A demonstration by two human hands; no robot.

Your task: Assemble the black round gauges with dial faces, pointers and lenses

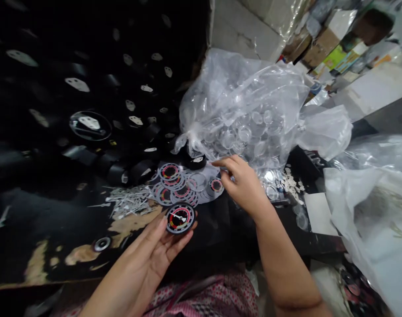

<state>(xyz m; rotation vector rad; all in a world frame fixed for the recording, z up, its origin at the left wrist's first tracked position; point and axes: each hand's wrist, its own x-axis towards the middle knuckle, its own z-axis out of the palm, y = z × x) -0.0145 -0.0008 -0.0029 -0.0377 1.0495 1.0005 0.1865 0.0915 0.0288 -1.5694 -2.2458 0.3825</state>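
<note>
My left hand [157, 246] holds a round black gauge [180, 218] by its edge, its dial with red and white markings and a white pointer facing up. Beyond it lies a pile of printed dial discs [174, 185]. My right hand [242, 182] is over the right end of that pile, with the index finger stretched out to the left and the other fingers curled. Whether anything sits at its fingertips is too small to tell. A black round housing [197, 162] with a white piece on it is just left of those fingertips. White pointers [130, 201] lie heaped left of the discs.
Many black housings with white pieces [134, 119] fill the left and back. A clear plastic bag [243, 101] of transparent round covers stands behind my right hand. Small white parts [291, 185] and a white card [320, 213] lie right. A loose ring [102, 244] is near the front edge.
</note>
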